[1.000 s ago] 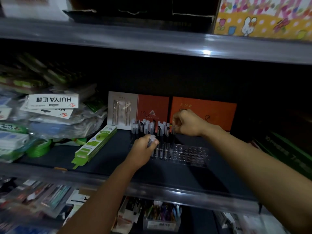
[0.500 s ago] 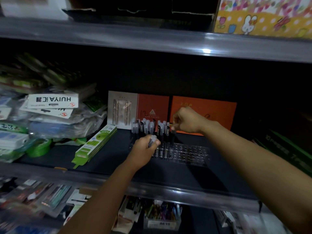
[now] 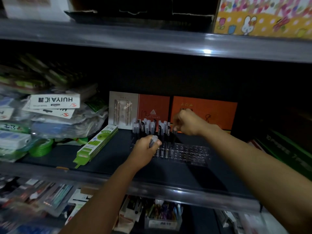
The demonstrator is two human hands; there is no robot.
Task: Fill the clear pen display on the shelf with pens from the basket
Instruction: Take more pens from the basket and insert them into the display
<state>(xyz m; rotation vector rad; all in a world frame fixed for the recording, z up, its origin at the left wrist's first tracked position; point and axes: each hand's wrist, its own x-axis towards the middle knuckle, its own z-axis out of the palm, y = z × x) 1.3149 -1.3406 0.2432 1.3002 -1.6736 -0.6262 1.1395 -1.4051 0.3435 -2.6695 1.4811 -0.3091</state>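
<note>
The clear pen display (image 3: 189, 153) sits on the dark middle shelf, its right half showing bare holes. Several dark pens with frosted caps (image 3: 150, 127) stand upright in its left part. My left hand (image 3: 146, 148) is at the display's front left and grips a small bunch of pens, whose capped ends stick out past my thumb. My right hand (image 3: 188, 123) hovers over the back row and pinches the top of a pen (image 3: 174, 131) standing at the right end of the filled rows. The basket is out of view.
Orange and beige pen boxes (image 3: 204, 114) lean against the shelf back behind the display. A green flat package (image 3: 97, 145) lies to its left, beside piled plastic bags (image 3: 50, 115). Green boxes (image 3: 287, 149) stand at right. The shelf above (image 3: 152, 39) hangs low.
My right hand has shifted slightly up and back over the rear row of pens. My left hand has stayed at the display's front with its bunch of pens.
</note>
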